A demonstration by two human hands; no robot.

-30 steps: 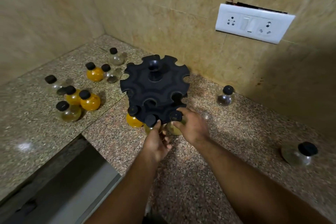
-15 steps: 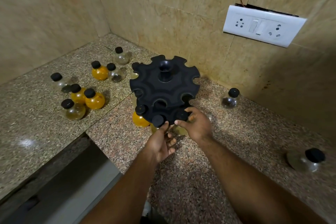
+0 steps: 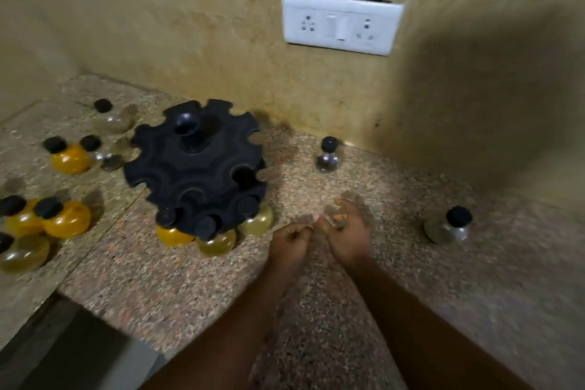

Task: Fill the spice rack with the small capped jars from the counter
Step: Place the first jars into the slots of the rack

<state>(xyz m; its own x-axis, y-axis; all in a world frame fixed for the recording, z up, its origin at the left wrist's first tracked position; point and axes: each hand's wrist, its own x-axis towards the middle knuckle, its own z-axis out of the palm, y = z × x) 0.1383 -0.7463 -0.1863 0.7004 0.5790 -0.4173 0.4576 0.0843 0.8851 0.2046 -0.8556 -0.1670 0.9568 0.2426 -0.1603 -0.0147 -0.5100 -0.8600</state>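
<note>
three jars (image 3: 216, 239) in rack (image 3: 196, 165)

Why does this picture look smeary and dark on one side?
Head view: motion blur smears the hands, and the jar on the right; a broad shadow darkens the wall's right side; the switch plate catches the brightest light.

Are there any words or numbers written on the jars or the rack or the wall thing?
None can be read.
Jars: black caps, no labels in view.
Rack: plain black, no writing.
Switch plate: only socket holes and a switch; any marks are too blurred to read.
</note>
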